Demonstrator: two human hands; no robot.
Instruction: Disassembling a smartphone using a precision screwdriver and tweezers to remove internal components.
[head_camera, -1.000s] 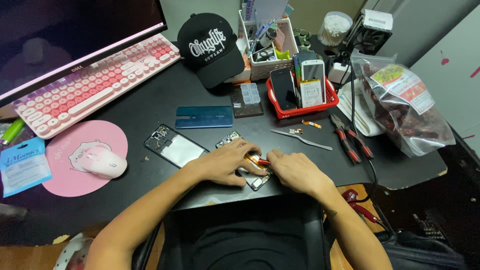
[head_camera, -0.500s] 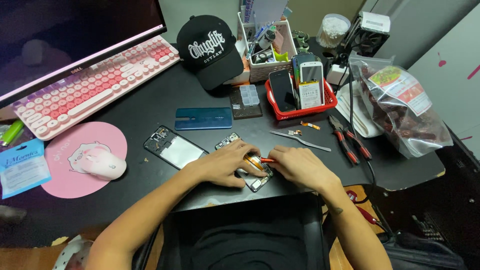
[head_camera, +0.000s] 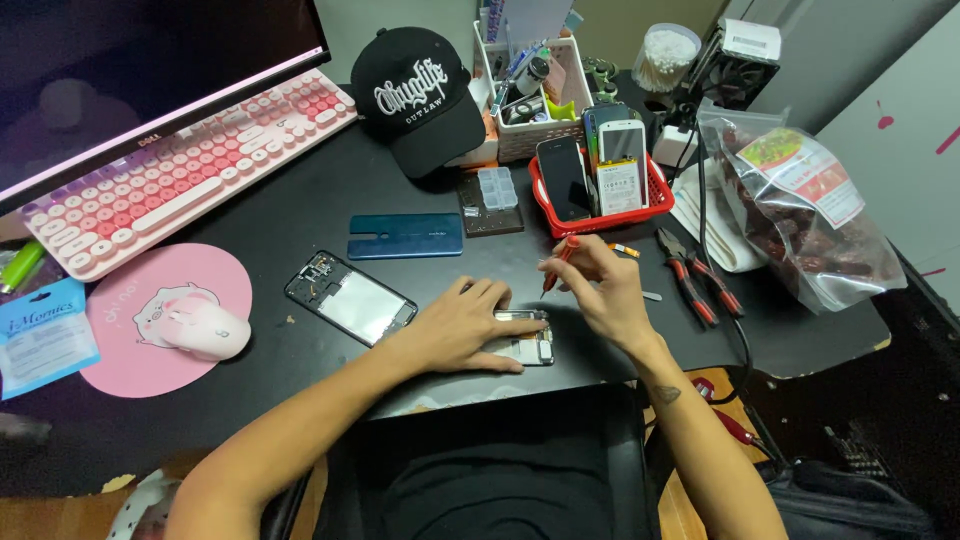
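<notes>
So the left hand lay flat, pinning the opened phone at the desk's 6 o'clock edge, while the right hand pinched a red screwdriver at the phone's 1 o'clock.

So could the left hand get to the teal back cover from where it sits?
Probably yes. The left hand lies flat on the opened phone, and the teal back cover lies just beyond it on bare desk, with nothing between them. It would have to let go of the phone first.
</notes>
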